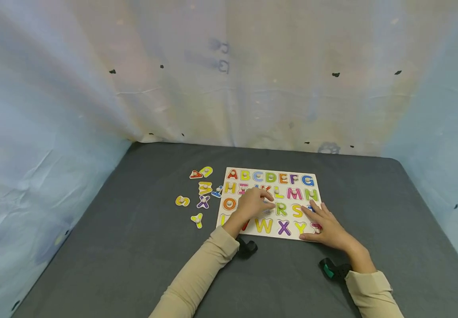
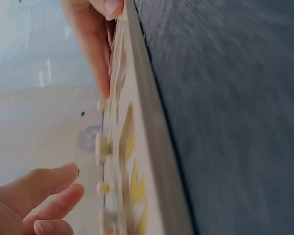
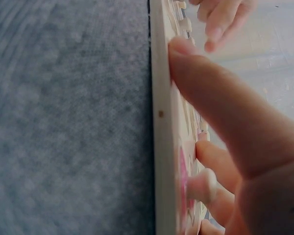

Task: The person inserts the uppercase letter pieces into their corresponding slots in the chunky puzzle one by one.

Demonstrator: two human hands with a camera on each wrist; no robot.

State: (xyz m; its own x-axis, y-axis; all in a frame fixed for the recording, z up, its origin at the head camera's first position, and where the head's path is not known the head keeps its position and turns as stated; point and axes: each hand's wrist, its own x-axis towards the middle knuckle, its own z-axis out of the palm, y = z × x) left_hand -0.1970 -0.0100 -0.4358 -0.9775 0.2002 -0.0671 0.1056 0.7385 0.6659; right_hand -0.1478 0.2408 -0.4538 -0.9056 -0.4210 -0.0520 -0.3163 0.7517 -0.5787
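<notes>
A wooden alphabet peg puzzle board (image 1: 289,212) lies on the dark table, with knobbed letters in many of its recesses. My left hand (image 1: 251,204) hovers over its middle, thumb and fingers apart. In the left wrist view that hand's fingers (image 2: 54,178) stand off from the knobs, with nothing between them. My right hand (image 1: 330,229) rests with spread fingers on the board's right end. Its thumb (image 3: 206,73) presses near the front edge in the right wrist view, beside a knobbed pink letter (image 3: 183,171). The green R (image 1: 281,209) sits right of the left hand.
Left of the board lie loose letters: a red one (image 1: 195,175), a yellow-green one (image 1: 206,171), a yellow one (image 1: 205,188), a blue one (image 1: 217,191), a purple X (image 1: 203,202), an orange one (image 1: 182,201) and a yellow Y (image 1: 197,220). Pale sheeting (image 1: 268,88) hangs behind.
</notes>
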